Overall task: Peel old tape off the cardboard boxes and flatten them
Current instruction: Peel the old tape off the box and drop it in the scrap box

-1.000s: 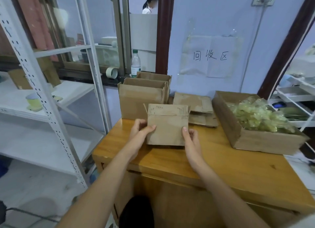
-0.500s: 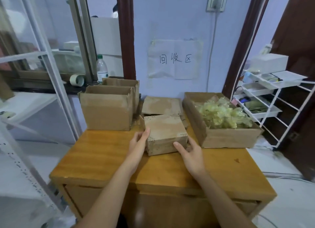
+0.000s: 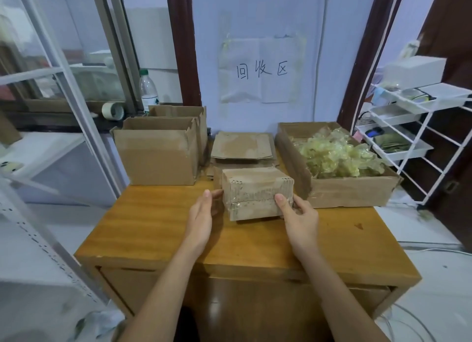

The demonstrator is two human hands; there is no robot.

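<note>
The taped box (image 3: 256,193) sat mid-counter (image 3: 153,229), the left hand (image 3: 201,216) flat against its side, the right hand (image 3: 297,216) gripping the other end. The tape (image 3: 245,204) looked brittle; a hasty pull might shred it or tear cardboard.

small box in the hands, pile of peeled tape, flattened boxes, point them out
small box (image 3: 251,178), head view, top face
peeled tape (image 3: 334,155), head view, middle of pile
flattened boxes (image 3: 242,145), head view, top sheet
</note>
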